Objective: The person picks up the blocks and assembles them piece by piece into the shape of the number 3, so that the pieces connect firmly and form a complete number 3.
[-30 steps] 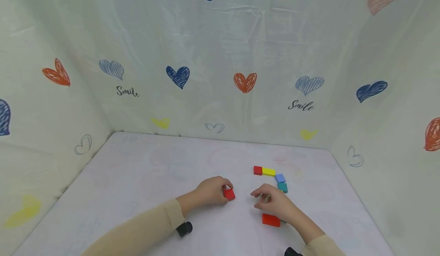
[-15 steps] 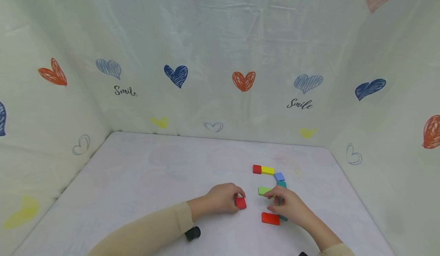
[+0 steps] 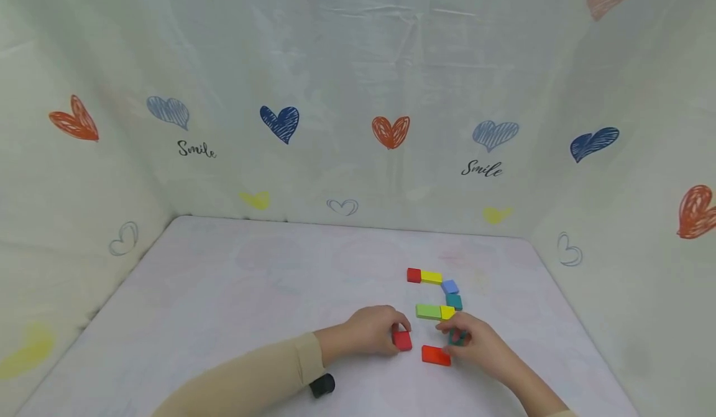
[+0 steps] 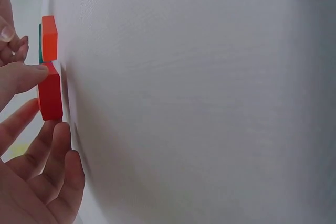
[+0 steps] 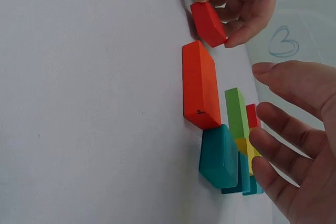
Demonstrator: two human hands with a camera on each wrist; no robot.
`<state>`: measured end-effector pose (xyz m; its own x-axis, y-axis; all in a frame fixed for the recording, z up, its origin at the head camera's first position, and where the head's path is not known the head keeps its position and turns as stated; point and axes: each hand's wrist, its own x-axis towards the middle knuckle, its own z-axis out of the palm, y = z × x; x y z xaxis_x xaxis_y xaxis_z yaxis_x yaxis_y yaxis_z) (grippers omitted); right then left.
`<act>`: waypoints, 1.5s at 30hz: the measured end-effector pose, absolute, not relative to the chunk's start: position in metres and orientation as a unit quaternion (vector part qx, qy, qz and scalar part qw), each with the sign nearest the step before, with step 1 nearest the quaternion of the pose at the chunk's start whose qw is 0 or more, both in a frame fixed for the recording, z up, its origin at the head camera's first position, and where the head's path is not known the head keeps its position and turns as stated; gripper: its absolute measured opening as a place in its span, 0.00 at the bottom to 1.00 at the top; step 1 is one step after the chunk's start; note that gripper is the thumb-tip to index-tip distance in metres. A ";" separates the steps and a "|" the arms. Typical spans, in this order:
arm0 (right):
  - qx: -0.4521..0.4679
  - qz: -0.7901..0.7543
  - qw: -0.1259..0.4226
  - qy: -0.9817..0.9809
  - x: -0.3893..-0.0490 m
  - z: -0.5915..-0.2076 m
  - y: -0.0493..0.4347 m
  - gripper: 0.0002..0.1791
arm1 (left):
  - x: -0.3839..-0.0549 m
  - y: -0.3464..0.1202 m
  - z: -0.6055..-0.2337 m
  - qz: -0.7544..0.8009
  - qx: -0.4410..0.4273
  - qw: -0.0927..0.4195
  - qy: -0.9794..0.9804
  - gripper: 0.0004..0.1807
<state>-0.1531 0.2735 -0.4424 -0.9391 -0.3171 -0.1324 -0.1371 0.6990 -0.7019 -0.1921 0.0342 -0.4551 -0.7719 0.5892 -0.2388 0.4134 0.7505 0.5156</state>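
My left hand (image 3: 376, 331) pinches a small red block (image 3: 402, 341) between thumb and fingers. In the left wrist view that red block (image 4: 51, 95) is close to the end of an orange-red block (image 4: 50, 39). The orange-red block (image 3: 436, 355) lies on the table, its other end meeting a teal block (image 5: 219, 156). My right hand (image 3: 478, 345) hovers over the teal blocks, partly hiding them. In the right wrist view its fingers (image 5: 286, 124) are spread and hold nothing.
Behind the right hand, a light green block (image 3: 428, 311) and a yellow block (image 3: 447, 312) lie in line. Farther back, a red block (image 3: 413, 275), a yellow block (image 3: 431, 278), a blue block (image 3: 450, 287) and a teal block (image 3: 454, 301) form a curve. Fabric walls (image 3: 335, 174) enclose the table.
My left hand has carried the red block to the right and nearer to me, beside the orange-red block. My right hand has shifted right and toward me, uncovering the green and yellow blocks.
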 end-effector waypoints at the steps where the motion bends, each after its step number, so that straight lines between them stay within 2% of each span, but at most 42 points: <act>1: -0.124 -0.367 0.123 0.914 -0.152 -0.443 0.274 0.20 | -0.192 0.035 -0.455 0.223 0.275 0.198 0.914 0.23; 22: -0.115 -0.360 0.122 0.918 -0.145 -0.453 0.280 0.20 | -0.193 0.039 -0.454 0.213 0.337 0.214 0.892 0.20; 31: -0.119 -0.357 0.119 0.919 -0.144 -0.453 0.279 0.21 | -0.193 0.039 -0.457 0.216 0.310 0.215 0.901 0.20; 45: -0.121 -0.369 0.121 0.913 -0.147 -0.457 0.281 0.21 | -0.196 0.038 -0.462 0.215 0.288 0.198 0.912 0.14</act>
<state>-0.1468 0.2807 -0.4566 -0.9412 -0.3110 -0.1321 -0.1320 0.6983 -0.7035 -0.1955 0.0384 -0.4616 -0.7559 0.6102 -0.2371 0.4396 0.7415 0.5068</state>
